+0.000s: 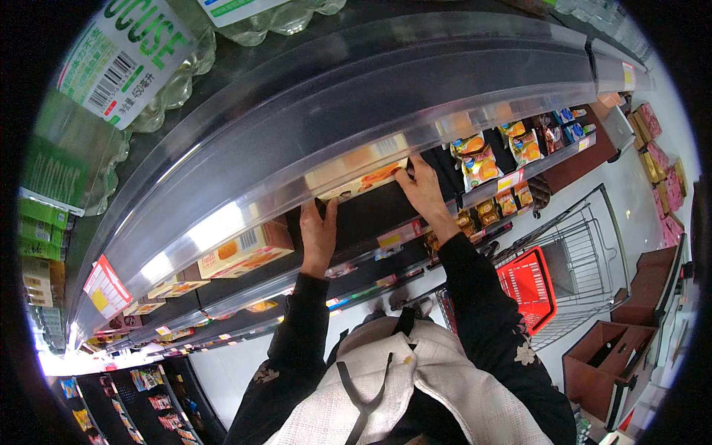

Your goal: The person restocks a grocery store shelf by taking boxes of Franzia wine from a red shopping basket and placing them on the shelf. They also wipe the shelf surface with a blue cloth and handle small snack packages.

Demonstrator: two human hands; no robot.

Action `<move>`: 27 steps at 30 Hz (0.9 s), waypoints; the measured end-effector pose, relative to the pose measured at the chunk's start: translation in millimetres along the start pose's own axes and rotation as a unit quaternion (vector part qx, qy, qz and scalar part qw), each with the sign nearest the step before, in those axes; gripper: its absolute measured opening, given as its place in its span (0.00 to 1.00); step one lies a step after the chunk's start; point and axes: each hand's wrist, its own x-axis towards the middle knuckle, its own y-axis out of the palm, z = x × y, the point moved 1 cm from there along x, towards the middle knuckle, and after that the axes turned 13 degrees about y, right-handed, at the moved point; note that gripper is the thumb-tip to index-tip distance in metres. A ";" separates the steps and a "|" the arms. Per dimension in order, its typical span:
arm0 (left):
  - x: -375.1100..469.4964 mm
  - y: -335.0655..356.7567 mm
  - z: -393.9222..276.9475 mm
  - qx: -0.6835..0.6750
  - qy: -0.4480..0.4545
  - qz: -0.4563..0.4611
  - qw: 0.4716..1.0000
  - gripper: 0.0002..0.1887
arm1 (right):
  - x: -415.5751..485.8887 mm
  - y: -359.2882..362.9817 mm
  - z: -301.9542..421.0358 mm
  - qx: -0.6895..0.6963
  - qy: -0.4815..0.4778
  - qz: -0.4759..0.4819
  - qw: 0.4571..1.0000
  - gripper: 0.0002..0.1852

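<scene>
A carton of packaged biscuits or pastries (367, 179) lies on a dark store shelf (361, 217), partly behind the clear plastic edge of the shelf above. My left hand (319, 233) is at its left end, thumb and fingers gripping the corner. The right end of the same carton is between the thumb and fingers of my right hand (420, 183). The carton's far side is hidden by the upper shelf. Left of my left hand stands a similar cream and yellow carton (247, 253). To the right of my right hand lie small yellow and orange snack packets (477, 161).
Clear bottles with green lettering (139, 61) stand on the upper shelf, above a curved transparent shelf guard (345, 111). A metal shopping cart (589, 250) with a red plastic basket (528, 289) stands at the right, near brown display boxes (606, 361). Another snack rack (128, 406) is at lower left.
</scene>
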 end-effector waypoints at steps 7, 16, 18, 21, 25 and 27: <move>-0.6 -1.2 -5.1 -0.044 -0.047 0.015 0.998 0.30 | -4.9 -0.1 3.4 0.009 -0.029 -0.006 1.000 0.26; -36.0 -18.0 -51.3 -0.050 -0.015 -0.018 0.998 0.38 | -113.4 -89.8 -7.7 -0.001 -0.043 -0.095 0.995 0.27; -48.3 -24.9 -72.1 -0.009 0.016 -0.007 1.000 0.36 | -154.5 -117.2 -52.4 -0.023 0.039 -0.151 0.988 0.25; -60.6 -28.0 -96.1 0.019 0.037 0.026 0.999 0.31 | -231.3 -162.5 -141.4 -0.102 0.248 -0.232 0.935 0.23; -76.5 -10.6 -117.3 -0.003 0.052 0.108 0.993 0.28 | -350.0 -195.5 -245.3 -0.206 0.447 -0.321 0.809 0.30; -82.0 2.2 -124.1 -0.020 0.072 0.148 0.986 0.27 | -399.8 -193.6 -273.5 -0.253 0.472 -0.317 0.783 0.35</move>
